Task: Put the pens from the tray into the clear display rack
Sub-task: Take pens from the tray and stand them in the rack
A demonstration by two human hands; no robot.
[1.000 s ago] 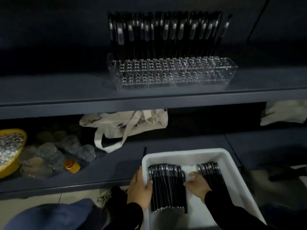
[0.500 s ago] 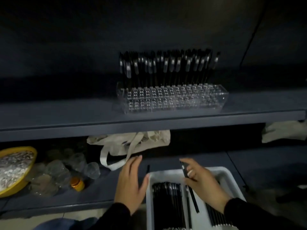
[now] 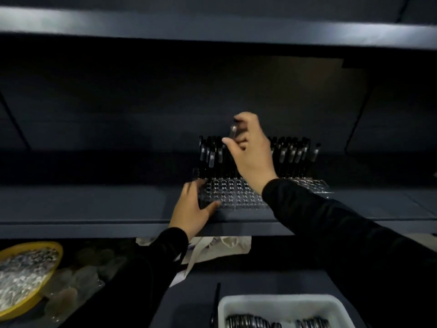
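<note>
Two hands [image 3: 194, 209], one clear rack [image 3: 236, 192], one white tray [image 3: 283, 306], one yellow bowl [image 3: 28, 275], one cloth bag [image 3: 220, 245]

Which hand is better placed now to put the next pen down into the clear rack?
The right hand: it already pinches a pen above the rack. The left hand holds the rack's left end.
</note>
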